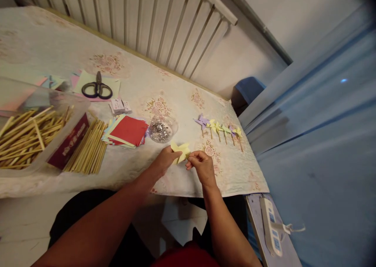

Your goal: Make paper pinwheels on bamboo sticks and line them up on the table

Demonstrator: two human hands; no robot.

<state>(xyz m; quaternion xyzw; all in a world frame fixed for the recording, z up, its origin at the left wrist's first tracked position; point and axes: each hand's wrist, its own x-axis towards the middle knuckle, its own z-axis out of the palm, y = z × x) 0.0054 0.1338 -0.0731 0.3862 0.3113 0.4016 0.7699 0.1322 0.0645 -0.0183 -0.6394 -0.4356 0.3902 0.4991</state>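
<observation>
Pinched in my left hand [163,162] is a pale yellow paper pinwheel [182,148], held over the table near its front edge. My right hand [205,167] is closed in a pinch at the pinwheel's right side; whatever lies between its fingertips is too small to make out. Just behind the pinwheel stands a clear round dish [160,130] with many small metal pins or fasteners. A stack of square coloured papers [129,130], red on top, lies to the left of the dish. Several finished-looking pinwheels on sticks [219,127] lie in a row on the right.
Left of the papers lies a bundle of thin sticks [89,149], beside a clear plastic bin [44,159] of more sticks. Scissors [98,89] rest on paper behind small boxes [120,106]. A power strip [272,228] sits at the lower right, near a blue curtain [317,141].
</observation>
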